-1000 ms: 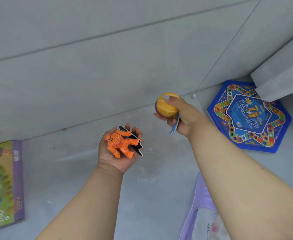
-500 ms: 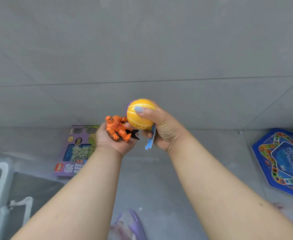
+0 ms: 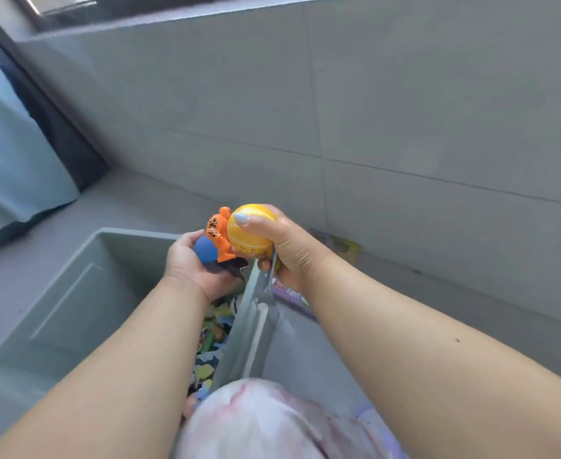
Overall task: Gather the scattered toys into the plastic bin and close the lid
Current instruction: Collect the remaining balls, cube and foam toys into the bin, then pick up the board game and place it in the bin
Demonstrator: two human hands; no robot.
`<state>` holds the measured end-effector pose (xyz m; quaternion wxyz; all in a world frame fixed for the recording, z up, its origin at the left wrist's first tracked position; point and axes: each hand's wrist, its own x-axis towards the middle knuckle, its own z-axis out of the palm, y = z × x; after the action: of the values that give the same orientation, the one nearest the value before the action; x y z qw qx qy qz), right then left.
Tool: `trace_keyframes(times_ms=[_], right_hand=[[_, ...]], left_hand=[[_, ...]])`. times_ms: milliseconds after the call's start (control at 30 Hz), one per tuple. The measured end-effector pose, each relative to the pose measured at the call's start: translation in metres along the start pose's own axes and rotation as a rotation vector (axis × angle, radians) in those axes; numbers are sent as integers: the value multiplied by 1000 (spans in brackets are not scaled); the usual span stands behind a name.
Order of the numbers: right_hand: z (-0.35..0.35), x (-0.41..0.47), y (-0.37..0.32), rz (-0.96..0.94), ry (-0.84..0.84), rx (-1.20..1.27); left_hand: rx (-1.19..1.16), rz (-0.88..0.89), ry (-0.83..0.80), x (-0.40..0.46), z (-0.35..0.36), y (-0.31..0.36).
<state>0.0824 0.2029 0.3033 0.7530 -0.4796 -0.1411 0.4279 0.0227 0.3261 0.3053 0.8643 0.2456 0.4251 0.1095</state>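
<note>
The plastic bin [image 3: 74,313] stands open on the grey floor below both forearms, its far rim near the tiled wall [image 3: 405,111] and its left interior bare, with mixed toys [image 3: 211,339] heaped along its right wall. The right hand [image 3: 289,250] curls round a yellow ball [image 3: 251,231] above that right rim. The left hand [image 3: 193,263] cups an orange figure [image 3: 219,236] and a blue ball [image 3: 204,249] over the opening. A purple box [image 3: 338,245] lies against the wall; its print is unreadable.

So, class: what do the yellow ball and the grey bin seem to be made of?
Yellow ball: probably smooth plastic or rubber, with a slight sheen and thin pale lines. Grey bin: looks like matte moulded plastic, with an even colour, rounded corners and a pressed panel in its wall.
</note>
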Motion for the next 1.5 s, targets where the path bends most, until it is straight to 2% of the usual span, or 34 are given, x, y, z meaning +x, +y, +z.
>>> trace_keyframes(times_ms=[167, 333, 433, 500, 700, 867, 967, 1100, 1233, 1500], right_hand=[[54, 24, 57, 288, -88, -71], [82, 43, 99, 450, 159, -255], [85, 42, 100, 592, 209, -149], [78, 43, 100, 613, 249, -87], [36, 27, 80, 425, 155, -29], [-38, -3, 47, 277, 394, -99], [-92, -30, 28, 257, 525, -120], [-165, -69, 13, 267, 697, -124], [-234, -115, 6, 294, 873, -66], [-367, -231, 22, 357, 1233, -18]], left_hand=[[-43, -12, 167, 0, -95, 22], [12, 10, 383, -5, -144, 21], [77, -5, 416, -6, -154, 25], [138, -24, 411, -14, -145, 26], [259, 11, 238, -1, -118, 26], [338, 51, -18, 10, -41, 4], [522, -4, -111, 18, 19, -24], [844, -16, -164, 24, 103, -85], [1007, -57, -235, 28, 165, -166], [1335, -288, -382, 35, 198, -356]])
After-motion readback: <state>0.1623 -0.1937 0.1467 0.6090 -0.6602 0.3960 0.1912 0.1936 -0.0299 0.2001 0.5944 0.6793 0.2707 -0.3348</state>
